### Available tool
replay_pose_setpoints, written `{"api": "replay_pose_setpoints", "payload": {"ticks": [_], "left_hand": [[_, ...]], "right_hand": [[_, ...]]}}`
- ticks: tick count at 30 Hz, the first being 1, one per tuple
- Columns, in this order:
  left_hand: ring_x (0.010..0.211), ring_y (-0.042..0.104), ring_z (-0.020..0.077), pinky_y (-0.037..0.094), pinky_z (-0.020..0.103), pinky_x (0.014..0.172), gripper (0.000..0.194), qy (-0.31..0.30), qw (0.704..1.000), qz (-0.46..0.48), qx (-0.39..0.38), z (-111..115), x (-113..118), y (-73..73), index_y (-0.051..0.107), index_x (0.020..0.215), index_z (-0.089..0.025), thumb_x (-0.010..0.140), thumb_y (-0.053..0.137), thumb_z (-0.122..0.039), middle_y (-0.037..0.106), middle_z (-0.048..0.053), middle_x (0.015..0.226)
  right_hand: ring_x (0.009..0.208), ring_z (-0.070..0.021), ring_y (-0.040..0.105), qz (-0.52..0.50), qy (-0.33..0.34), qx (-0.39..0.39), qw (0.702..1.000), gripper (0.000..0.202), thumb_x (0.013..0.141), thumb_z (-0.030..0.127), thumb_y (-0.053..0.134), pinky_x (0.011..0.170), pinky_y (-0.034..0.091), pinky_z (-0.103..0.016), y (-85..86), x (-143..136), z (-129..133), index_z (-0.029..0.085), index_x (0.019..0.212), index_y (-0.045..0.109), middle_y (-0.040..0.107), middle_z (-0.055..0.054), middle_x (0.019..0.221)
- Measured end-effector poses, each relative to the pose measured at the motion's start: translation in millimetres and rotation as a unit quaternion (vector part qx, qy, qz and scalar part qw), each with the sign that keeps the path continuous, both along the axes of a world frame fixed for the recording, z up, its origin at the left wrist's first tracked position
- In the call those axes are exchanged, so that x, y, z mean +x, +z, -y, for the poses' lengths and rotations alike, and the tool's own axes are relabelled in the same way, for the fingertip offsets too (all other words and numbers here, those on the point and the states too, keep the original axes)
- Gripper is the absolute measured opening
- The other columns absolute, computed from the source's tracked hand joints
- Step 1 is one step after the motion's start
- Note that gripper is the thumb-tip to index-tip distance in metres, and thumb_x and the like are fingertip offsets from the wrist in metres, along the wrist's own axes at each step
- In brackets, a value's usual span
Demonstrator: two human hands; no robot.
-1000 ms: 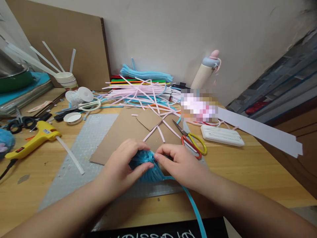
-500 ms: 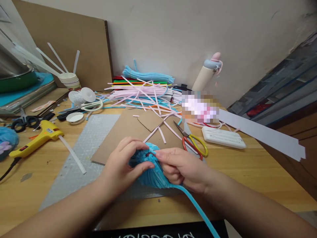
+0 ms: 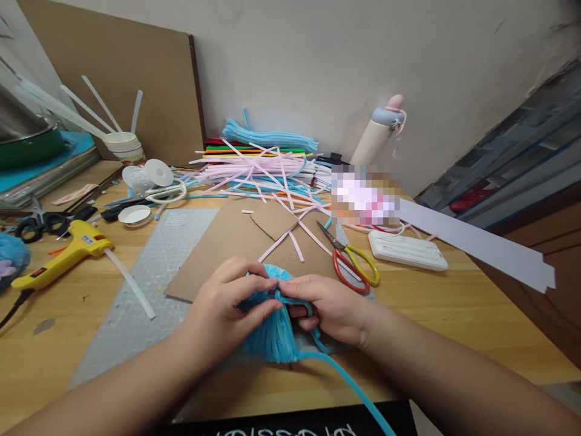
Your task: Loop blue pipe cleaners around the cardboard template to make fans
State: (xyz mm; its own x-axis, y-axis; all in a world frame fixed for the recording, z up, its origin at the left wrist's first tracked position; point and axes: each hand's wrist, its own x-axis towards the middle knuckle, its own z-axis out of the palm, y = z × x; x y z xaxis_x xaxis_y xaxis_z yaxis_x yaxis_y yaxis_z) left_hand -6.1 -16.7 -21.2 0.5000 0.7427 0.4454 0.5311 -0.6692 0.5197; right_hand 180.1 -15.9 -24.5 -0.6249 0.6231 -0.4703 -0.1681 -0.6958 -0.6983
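A blue bundle of fuzzy stems hangs between my two hands above the grey cutting mat. My left hand grips its upper left part, thumb and fingers curved around it. My right hand pinches a blue stem at the top centre of the bundle, fingers curled; a loop of the stem shows below the fingers. A longer blue stem trails from the bundle's lower right towards the front edge. The exact spot between the fingertips is partly hidden.
Scissors with red and yellow handles lie right of the cardboard. A yellow glue gun is at the left. Pink and blue stems are piled at the back, near a bottle. A white power bank lies right.
The bundle has turned, its strands now hanging more downward. My right hand has shifted slightly, and a looped blue stem now shows at its fingers.
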Motion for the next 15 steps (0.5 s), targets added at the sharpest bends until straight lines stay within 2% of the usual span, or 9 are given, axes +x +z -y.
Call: {"api": "replay_pose_setpoints", "payload": {"ticks": [3, 5, 8, 11, 12, 13, 15], "left_hand": [[0.087, 0.054, 0.0178, 0.046, 0.032, 0.074, 0.018, -0.006, 0.999, 0.025, -0.027, 5, 2, 3.2, 0.061, 0.093, -0.021, 0.076, 0.059, -0.024, 0.06, 0.006, 0.093], [0.086, 0.056, 0.0176, 0.047, 0.032, 0.075, 0.015, -0.001, 0.996, 0.054, -0.076, 8, 2, 4.5, 0.06, 0.091, -0.021, 0.076, 0.058, -0.025, 0.061, 0.005, 0.092], [0.08, 0.058, 0.0162, 0.048, 0.03, 0.07, 0.015, 0.06, 0.972, 0.132, -0.183, 4, -2, 4.2, 0.058, 0.091, -0.021, 0.08, 0.051, -0.028, 0.062, 0.004, 0.087], [0.083, 0.057, 0.0178, 0.048, 0.03, 0.069, 0.029, 0.176, 0.932, 0.197, -0.249, -10, -8, 4.8, 0.055, 0.1, -0.02, 0.077, 0.055, -0.037, 0.06, 0.005, 0.096], [0.087, 0.057, 0.0192, 0.048, 0.031, 0.071, 0.037, 0.19, 0.916, 0.217, -0.279, -15, -9, 6.1, 0.054, 0.103, -0.019, 0.073, 0.059, -0.04, 0.059, 0.006, 0.101], [0.088, 0.057, 0.02, 0.048, 0.032, 0.072, 0.041, 0.182, 0.893, 0.241, -0.333, -19, -11, 7.9, 0.054, 0.104, -0.018, 0.072, 0.06, -0.043, 0.059, 0.007, 0.101], [0.083, 0.059, 0.0212, 0.049, 0.034, 0.071, 0.042, 0.083, 0.815, 0.27, -0.506, -23, -12, 12.2, 0.057, 0.101, -0.015, 0.074, 0.055, -0.047, 0.063, 0.01, 0.096]], "right_hand": [[0.043, -0.0031, 0.012, -0.026, -0.02, -0.036, 0.999, 0.027, 0.075, 0.04, 0.058, 0.038, 0.005, -0.015, -1.4, -4, 1, 0.016, 0.077, 0.047, 0.023, 0.009, 0.053], [0.042, -0.0033, 0.008, -0.036, -0.018, -0.036, 0.999, 0.029, 0.074, 0.042, 0.058, 0.037, 0.004, -0.016, -2.7, -6, 2, 0.017, 0.074, 0.044, 0.02, 0.01, 0.051], [0.041, -0.0032, 0.007, -0.027, -0.007, -0.018, 0.999, 0.033, 0.074, 0.042, 0.058, 0.036, 0.004, -0.016, 0.4, -7, 5, 0.018, 0.065, 0.037, 0.018, 0.011, 0.048], [0.04, -0.003, 0.012, 0.028, -0.02, 0.038, 0.999, 0.038, 0.074, 0.042, 0.058, 0.037, 0.006, -0.017, 10.0, -4, 7, 0.018, 0.06, 0.032, 0.021, 0.01, 0.047], [0.039, -0.0029, 0.014, 0.046, -0.026, 0.065, 0.996, 0.038, 0.073, 0.042, 0.059, 0.037, 0.007, -0.018, 13.6, -4, 8, 0.018, 0.059, 0.033, 0.023, 0.01, 0.046], [0.039, -0.0028, 0.016, 0.062, -0.029, 0.093, 0.993, 0.038, 0.073, 0.042, 0.059, 0.037, 0.009, -0.018, 16.9, -3, 10, 0.017, 0.058, 0.034, 0.025, 0.01, 0.045], [0.039, -0.0024, 0.021, 0.082, -0.021, 0.143, 0.986, 0.036, 0.072, 0.039, 0.061, 0.038, 0.012, -0.019, 21.3, -4, 12, 0.016, 0.056, 0.039, 0.03, 0.009, 0.042]]}}
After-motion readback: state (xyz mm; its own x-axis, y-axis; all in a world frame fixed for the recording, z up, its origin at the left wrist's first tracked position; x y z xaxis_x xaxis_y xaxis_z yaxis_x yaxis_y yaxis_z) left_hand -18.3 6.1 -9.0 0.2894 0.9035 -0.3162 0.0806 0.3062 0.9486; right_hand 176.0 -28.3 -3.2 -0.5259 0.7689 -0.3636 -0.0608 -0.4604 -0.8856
